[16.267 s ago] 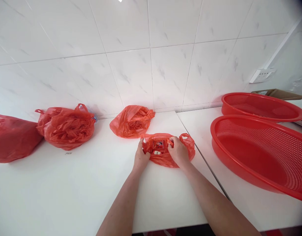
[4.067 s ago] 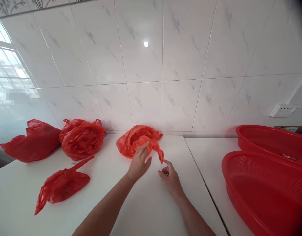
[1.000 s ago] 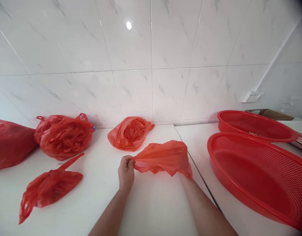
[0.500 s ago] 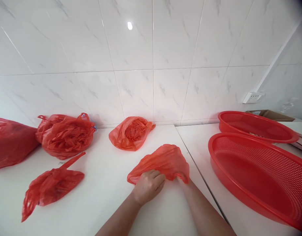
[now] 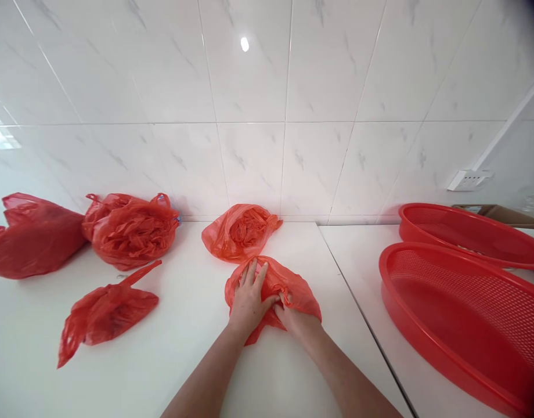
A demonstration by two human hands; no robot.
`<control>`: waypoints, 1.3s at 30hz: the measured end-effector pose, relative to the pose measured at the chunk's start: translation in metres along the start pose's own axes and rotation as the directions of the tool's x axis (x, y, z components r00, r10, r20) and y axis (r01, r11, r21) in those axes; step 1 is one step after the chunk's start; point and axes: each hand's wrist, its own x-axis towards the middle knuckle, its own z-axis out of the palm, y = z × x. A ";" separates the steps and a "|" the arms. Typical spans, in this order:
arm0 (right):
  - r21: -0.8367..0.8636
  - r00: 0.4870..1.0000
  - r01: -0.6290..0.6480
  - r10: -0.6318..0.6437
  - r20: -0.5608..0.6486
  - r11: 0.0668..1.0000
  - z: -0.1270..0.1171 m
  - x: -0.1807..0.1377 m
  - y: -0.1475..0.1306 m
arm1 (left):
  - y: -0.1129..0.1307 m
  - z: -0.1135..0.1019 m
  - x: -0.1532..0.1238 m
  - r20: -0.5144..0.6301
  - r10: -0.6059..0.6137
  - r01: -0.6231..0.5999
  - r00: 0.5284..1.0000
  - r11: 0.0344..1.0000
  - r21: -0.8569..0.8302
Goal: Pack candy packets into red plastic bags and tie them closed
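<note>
A thin red plastic bag (image 5: 299,290) lies crumpled on the white tabletop in front of me. My left hand (image 5: 251,299) rests on its left side with the fingers stretched out and spread, the thumb reaching toward the other hand. My right hand (image 5: 295,319) is at the bag's gathered edge, thumb and fingers closed on the plastic; folds of the bag cover part of this hand. Just behind, close to the wall, sits another red plastic bag (image 5: 243,232) with bunched plastic in its opening.
To the left are a knotted red bag (image 5: 112,310), a bulging bag of bunched plastic (image 5: 134,232) and a larger full red bag (image 5: 36,238). Two red perforated baskets (image 5: 386,278) stand on the right, past a seam in the table (image 5: 363,319). A tiled wall (image 5: 258,168) closes the back.
My left hand has gone from a closed grip to spread fingers on the bag. My right hand has moved left, and the bag is more bunched. The view has shifted left.
</note>
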 end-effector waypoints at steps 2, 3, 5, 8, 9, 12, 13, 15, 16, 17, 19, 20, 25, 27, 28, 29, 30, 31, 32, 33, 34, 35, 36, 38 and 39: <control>-0.004 0.994 -0.051 0.052 0.093 0.999 -0.008 -0.003 -0.002 | 0.000 0.000 0.000 0.045 0.000 0.000 0.999 1.000 -0.017; 0.026 0.982 -0.075 0.070 0.174 0.997 -0.013 -0.004 -0.002 | 0.000 0.001 0.000 0.064 -0.003 0.005 0.998 1.000 -0.025; 0.137 0.940 -0.122 0.070 0.334 0.983 -0.025 -0.003 0.002 | -0.001 0.001 0.000 0.109 0.002 0.002 0.994 0.999 -0.040; 0.391 0.939 -0.125 -0.019 0.344 0.912 -0.042 0.003 0.009 | -0.002 0.001 -0.002 0.208 0.045 -0.036 0.977 0.998 -0.049; 0.503 0.954 -0.103 -0.058 0.294 0.858 -0.047 0.006 0.013 | -0.001 0.001 -0.003 0.240 0.065 -0.054 0.969 0.997 -0.054; 0.778 0.984 -0.109 -0.043 0.173 0.619 -0.057 0.017 0.027 | 0.003 -0.002 -0.006 0.293 0.145 -0.119 0.945 0.987 -0.106; 0.828 0.988 -0.135 0.015 0.151 0.545 -0.058 0.022 0.034 | 0.005 -0.004 -0.007 0.302 0.173 -0.140 0.937 0.982 -0.127; 0.873 0.983 -0.163 0.150 0.105 0.459 -0.059 0.031 0.050 | 0.007 -0.007 -0.009 0.326 0.212 -0.170 0.921 0.973 -0.154; 0.875 0.975 -0.166 0.208 0.077 0.455 -0.059 0.035 0.059 | 0.006 -0.009 -0.010 0.342 0.219 -0.174 0.914 0.972 -0.157; 0.868 0.966 -0.169 0.253 0.052 0.467 -0.059 0.038 0.068 | 0.005 -0.010 -0.010 0.356 0.216 -0.171 0.909 0.973 -0.154; 0.835 0.956 -0.174 0.294 0.016 0.522 -0.059 0.043 0.079 | 0.002 -0.012 -0.011 0.370 0.199 -0.155 0.907 0.977 -0.147; 0.808 0.953 -0.173 0.304 -0.008 0.563 -0.059 0.044 0.081 | 0.001 -0.012 -0.011 0.369 0.194 -0.148 0.909 0.978 -0.149; 0.481 0.926 -0.012 0.190 -0.325 0.877 -0.057 0.028 0.050 | 0.000 -0.011 -0.010 0.278 0.170 -0.120 0.946 0.975 -0.187; 0.368 0.928 0.131 0.017 -0.373 0.920 -0.052 0.017 0.030 | 0.003 -0.010 -0.009 0.242 0.153 -0.099 0.958 0.970 -0.224; 0.342 0.934 0.200 -0.074 -0.348 0.918 -0.048 0.012 0.021 | 0.004 -0.010 -0.009 0.231 0.146 -0.088 0.962 0.966 -0.242; 0.327 0.942 0.255 -0.157 -0.296 0.910 -0.045 0.009 0.014 | 0.005 -0.009 -0.008 0.224 0.139 -0.079 0.965 0.963 -0.257; 0.318 0.947 0.291 -0.226 -0.226 0.902 -0.042 0.006 0.009 | 0.005 -0.008 -0.008 0.219 0.135 -0.074 0.966 0.961 -0.266; 0.306 0.949 0.312 -0.278 -0.149 0.899 -0.038 0.005 0.007 | 0.005 -0.007 -0.008 0.215 0.134 -0.074 0.967 0.961 -0.267; 0.293 0.949 0.316 -0.308 -0.072 0.903 -0.036 0.005 0.007 | 0.003 -0.006 -0.008 0.215 0.138 -0.079 0.967 0.962 -0.260; 0.278 0.950 0.298 -0.311 0.004 0.913 -0.034 0.006 0.009 | 0.001 -0.005 -0.007 0.223 0.142 -0.085 0.964 0.966 -0.245; 0.263 0.957 0.256 -0.283 0.070 0.930 -0.034 0.007 0.013 | -0.002 -0.004 -0.007 0.239 0.141 -0.087 0.961 0.971 -0.224; 0.247 0.966 0.194 -0.229 0.123 0.949 -0.034 0.009 0.018 | -0.005 -0.004 -0.006 0.261 0.134 -0.083 0.956 0.976 -0.200; 0.230 0.975 0.121 -0.159 0.158 0.966 -0.034 0.012 0.024 | -0.009 -0.004 -0.005 0.282 0.120 -0.072 0.952 0.982 -0.175; 0.192 0.983 -0.019 -0.016 0.180 0.981 -0.038 0.016 0.035 | -0.017 -0.005 -0.004 0.311 0.079 -0.035 0.947 0.989 -0.144; 0.174 0.984 -0.068 0.038 0.172 0.982 -0.041 0.018 0.039 | -0.021 -0.007 -0.003 0.315 0.057 -0.013 0.948 0.990 -0.140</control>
